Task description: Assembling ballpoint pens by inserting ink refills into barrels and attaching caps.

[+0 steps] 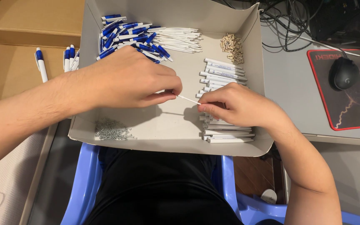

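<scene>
Both hands pinch one thin white refill (187,99): the left hand (132,79) hides its one end, the right hand (234,105) the other, over the cardboard tray (167,121).

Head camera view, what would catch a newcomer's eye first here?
Two hands meet mid-frame over a shallow cardboard tray: the left hand and right hand pinch the ends of one thin white refill. Behind the left hand lies a heap of blue-and-white pen parts; white barrels lie stacked under the right hand.
</scene>
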